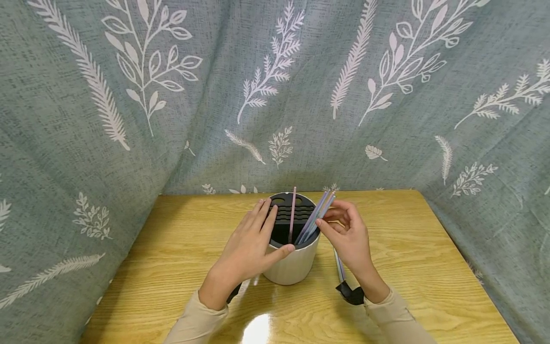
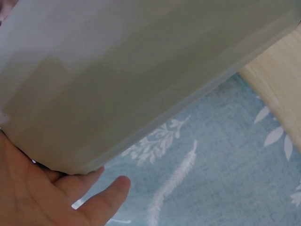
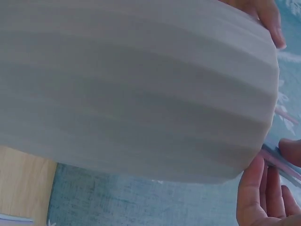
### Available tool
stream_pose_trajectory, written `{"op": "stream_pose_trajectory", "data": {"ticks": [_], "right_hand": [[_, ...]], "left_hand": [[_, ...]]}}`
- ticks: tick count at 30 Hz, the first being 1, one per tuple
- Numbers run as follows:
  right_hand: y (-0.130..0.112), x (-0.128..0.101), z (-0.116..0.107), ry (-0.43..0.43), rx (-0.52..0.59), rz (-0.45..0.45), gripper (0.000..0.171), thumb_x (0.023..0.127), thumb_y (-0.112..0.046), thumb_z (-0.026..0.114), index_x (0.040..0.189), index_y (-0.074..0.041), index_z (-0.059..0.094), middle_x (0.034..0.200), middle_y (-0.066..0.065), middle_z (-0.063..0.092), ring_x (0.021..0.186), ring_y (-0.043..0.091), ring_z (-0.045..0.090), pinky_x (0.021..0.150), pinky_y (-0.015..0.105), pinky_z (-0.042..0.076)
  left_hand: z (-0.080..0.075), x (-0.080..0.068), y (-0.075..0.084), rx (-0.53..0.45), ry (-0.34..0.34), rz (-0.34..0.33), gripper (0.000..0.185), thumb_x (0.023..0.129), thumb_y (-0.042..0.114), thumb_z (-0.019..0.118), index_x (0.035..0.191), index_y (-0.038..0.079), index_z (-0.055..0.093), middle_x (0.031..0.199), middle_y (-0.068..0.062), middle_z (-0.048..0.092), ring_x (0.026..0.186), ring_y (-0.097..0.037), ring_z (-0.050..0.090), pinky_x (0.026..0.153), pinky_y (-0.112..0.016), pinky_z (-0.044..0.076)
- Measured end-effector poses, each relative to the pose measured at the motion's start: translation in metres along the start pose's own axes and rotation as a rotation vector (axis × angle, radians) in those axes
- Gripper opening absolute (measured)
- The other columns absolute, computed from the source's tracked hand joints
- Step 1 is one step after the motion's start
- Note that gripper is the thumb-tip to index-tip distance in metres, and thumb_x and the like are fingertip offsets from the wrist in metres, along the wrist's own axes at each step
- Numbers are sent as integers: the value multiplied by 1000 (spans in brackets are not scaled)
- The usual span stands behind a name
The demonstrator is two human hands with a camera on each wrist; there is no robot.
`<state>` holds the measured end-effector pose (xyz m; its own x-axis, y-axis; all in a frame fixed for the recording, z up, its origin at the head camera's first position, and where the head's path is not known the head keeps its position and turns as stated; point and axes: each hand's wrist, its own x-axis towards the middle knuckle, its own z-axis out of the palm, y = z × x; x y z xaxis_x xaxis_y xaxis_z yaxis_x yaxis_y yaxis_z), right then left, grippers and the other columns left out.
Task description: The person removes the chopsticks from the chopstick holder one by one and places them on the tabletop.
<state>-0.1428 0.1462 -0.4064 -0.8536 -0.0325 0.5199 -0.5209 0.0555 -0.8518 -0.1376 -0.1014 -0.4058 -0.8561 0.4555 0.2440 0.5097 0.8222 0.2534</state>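
Note:
A white, ridged round holder (image 1: 289, 268) with a black slotted insert (image 1: 281, 215) stands on the table. My left hand (image 1: 253, 239) rests on the holder's left rim with fingers extended, its thumb along the front edge. Inside the holder, a single pink stick (image 1: 293, 215) stands upright in the open front compartment. Several thin blue and purple sticks (image 1: 312, 217) lean right in that same compartment. At the right rim my right hand (image 1: 350, 234) pinches these leaning sticks between thumb and fingers. The holder's ridged wall (image 3: 136, 94) fills most of the right wrist view.
More thin sticks (image 1: 339, 265) lie on the wooden table (image 1: 180, 258), right of the holder and partly behind my right forearm. A leaf-patterned grey-green cloth (image 1: 275, 95) hangs behind the table and along both sides.

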Motion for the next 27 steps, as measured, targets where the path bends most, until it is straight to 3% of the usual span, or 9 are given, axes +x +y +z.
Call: {"op": "stream_pose_trajectory", "data": {"ticks": [7,16,21,27], "right_hand": [[0,0,3,30,-26,-16,44,87,12,72,127,5,55,105,23,65,96,19,66,79,28,58],[-5,6,1,76,37,-99,40,86,18,68,123,15,52,101,28,65,95,17,68,81,29,58],[-19,25,-9,101,113,-192,41,84,24,65,122,18,49,101,18,68,93,19,69,79,31,58],[-49,56,-28,142,223,-318,39,85,22,65,121,17,52,98,22,69,90,26,70,77,35,59]], "left_hand": [[1,0,0,-4,-1,-3,100,93,79,31,160,5,21,166,-13,11,152,-25,3,120,-44,14],[1,1,0,-4,3,4,100,93,78,32,159,4,22,166,-14,11,152,-28,6,120,-44,16],[0,1,1,-7,-8,5,100,94,78,32,159,4,20,166,-14,10,152,-26,3,120,-44,15],[-1,1,1,5,-11,3,100,93,79,31,160,4,20,166,-14,11,152,-27,4,120,-43,15]]}}
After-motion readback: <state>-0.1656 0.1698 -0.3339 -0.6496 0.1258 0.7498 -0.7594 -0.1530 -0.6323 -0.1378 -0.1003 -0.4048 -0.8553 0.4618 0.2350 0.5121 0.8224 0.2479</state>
